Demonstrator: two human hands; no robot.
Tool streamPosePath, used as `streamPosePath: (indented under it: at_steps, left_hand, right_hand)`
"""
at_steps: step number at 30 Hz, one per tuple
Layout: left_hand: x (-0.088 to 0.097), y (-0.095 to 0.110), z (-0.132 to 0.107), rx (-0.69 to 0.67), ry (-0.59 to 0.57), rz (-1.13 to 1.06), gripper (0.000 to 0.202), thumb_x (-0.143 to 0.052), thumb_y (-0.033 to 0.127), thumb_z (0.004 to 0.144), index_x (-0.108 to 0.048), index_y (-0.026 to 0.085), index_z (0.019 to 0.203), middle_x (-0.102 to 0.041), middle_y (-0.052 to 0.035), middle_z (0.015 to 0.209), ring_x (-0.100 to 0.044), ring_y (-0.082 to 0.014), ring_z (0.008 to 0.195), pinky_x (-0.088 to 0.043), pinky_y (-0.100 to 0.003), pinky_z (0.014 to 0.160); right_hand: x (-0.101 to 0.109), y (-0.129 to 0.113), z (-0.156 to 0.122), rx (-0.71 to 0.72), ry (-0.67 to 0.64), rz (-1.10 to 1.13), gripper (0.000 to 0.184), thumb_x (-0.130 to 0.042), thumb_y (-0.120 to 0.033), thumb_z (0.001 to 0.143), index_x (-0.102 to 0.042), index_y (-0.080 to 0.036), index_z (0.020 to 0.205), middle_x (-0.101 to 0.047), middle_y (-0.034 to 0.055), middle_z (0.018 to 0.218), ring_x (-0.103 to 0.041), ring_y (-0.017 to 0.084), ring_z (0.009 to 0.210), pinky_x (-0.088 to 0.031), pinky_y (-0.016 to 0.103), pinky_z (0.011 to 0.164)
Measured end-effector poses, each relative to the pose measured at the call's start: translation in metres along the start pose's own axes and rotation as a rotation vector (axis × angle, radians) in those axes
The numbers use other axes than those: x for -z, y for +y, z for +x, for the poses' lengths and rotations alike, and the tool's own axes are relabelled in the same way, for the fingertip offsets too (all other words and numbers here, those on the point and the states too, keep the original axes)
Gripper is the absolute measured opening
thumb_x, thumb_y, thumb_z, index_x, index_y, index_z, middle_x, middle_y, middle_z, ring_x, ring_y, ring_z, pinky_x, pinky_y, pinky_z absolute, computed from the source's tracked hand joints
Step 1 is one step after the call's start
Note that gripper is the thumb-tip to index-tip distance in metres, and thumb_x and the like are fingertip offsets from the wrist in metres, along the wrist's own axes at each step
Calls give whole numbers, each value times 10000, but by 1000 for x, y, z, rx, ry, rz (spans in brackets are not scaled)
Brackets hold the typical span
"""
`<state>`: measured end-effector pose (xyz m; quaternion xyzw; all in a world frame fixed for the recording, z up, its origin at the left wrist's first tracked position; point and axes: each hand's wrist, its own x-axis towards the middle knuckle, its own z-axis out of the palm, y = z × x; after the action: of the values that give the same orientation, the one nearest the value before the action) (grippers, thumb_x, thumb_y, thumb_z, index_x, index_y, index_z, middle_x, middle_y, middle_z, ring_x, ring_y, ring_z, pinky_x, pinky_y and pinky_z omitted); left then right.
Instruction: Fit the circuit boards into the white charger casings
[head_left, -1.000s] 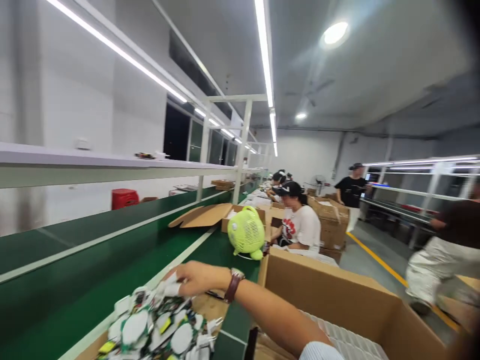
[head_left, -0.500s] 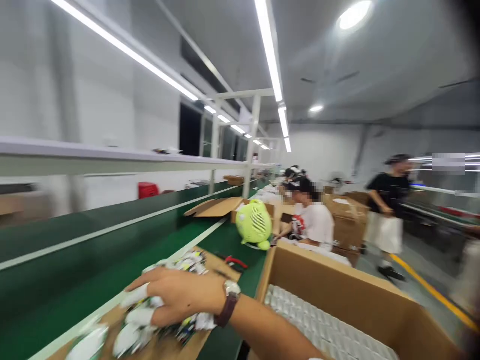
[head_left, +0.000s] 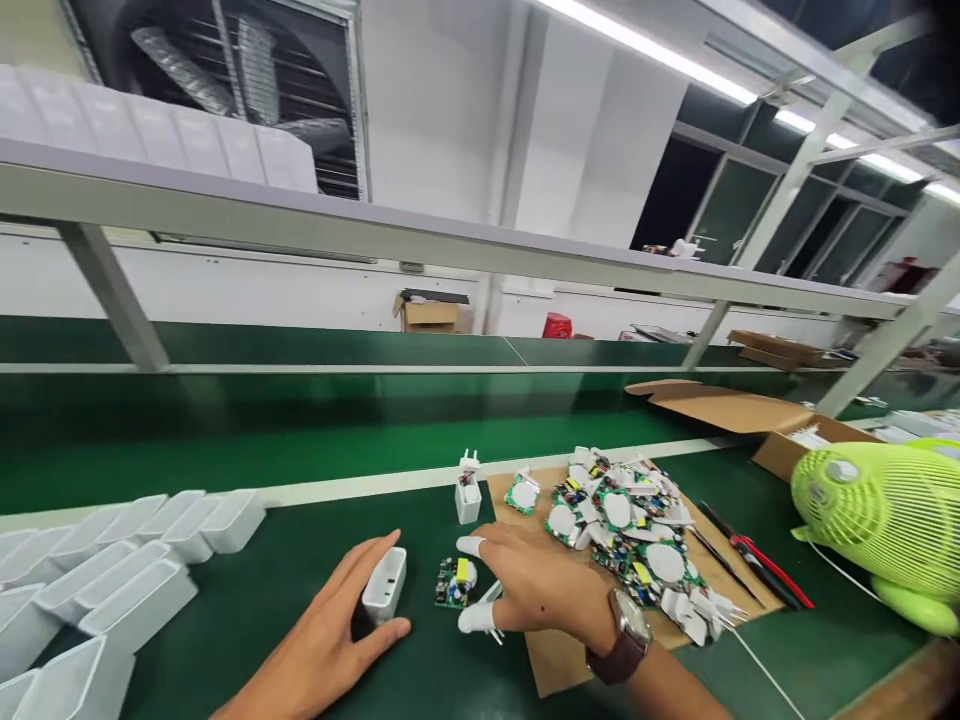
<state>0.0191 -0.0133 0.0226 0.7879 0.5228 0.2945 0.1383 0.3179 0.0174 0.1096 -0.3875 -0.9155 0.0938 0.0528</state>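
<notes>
My left hand (head_left: 322, 625) has its thumb and index finger around the ends of a small white plastic housing (head_left: 385, 582) with slots in its face. Just right of it, my right hand (head_left: 536, 590), with white finger cots on thumb and index finger and a watch on the wrist, pinches a small circuit board (head_left: 452, 578) with a yellow part. White plug pieces show partly under that hand. Behind it, another white housing (head_left: 468, 500) stands with a two-pin plug on top. Many boards with white discs and plugs (head_left: 619, 510) lie heaped on cardboard at right.
Rows of open white housings (head_left: 142, 600) stand at left. Pliers with red handles (head_left: 772, 570) and a thin dark tool (head_left: 727, 568) lie right of the heap. A lime-green fan (head_left: 877, 520) stands at far right, before an open carton (head_left: 780, 455). A shelf (head_left: 450, 235) runs above the bench.
My view has swung left from the aisle to the bench. My right hand has left the heap with a board, and my left hand has come into view at a housing.
</notes>
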Motion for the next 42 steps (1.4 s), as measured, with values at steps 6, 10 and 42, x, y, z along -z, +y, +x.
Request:
streamPosePath:
  at_steps: [6, 10, 42]
  left_hand:
    - [3, 6, -6, 53, -38, -74, 793, -710, 259, 947, -335, 384, 1634, -483, -81, 1627, -540, -320, 1456, -497, -469, 1178]
    - [9, 7, -7, 116, -82, -127, 871, -744, 244, 906, -305, 399, 1642, -452, -62, 1655, -511, -317, 1480, -482, -466, 1194]
    - [23, 25, -2, 248, -144, -314, 848, -834, 169, 771, -495, 355, 1526, -655, -75, 1371, -708, -246, 1011, -619, -410, 908]
  right_hand:
    - [-24, -4, 18, -2, 4, 25, 432, -745, -228, 878, -680, -121, 1291, -735, 139, 1211, -685, 297, 1142, -553, 389, 996]
    - [-37, 7, 13, 2, 108, 110, 631, -765, -210, 850, -574, -131, 1446, -639, 151, 1436, -569, 295, 1360, -489, 402, 1134]
    - [-23, -23, 3, 204, 760, 18, 492, -580, -139, 891, -539, -143, 1381, -731, 145, 1167, -699, 311, 1140, -648, 464, 880]
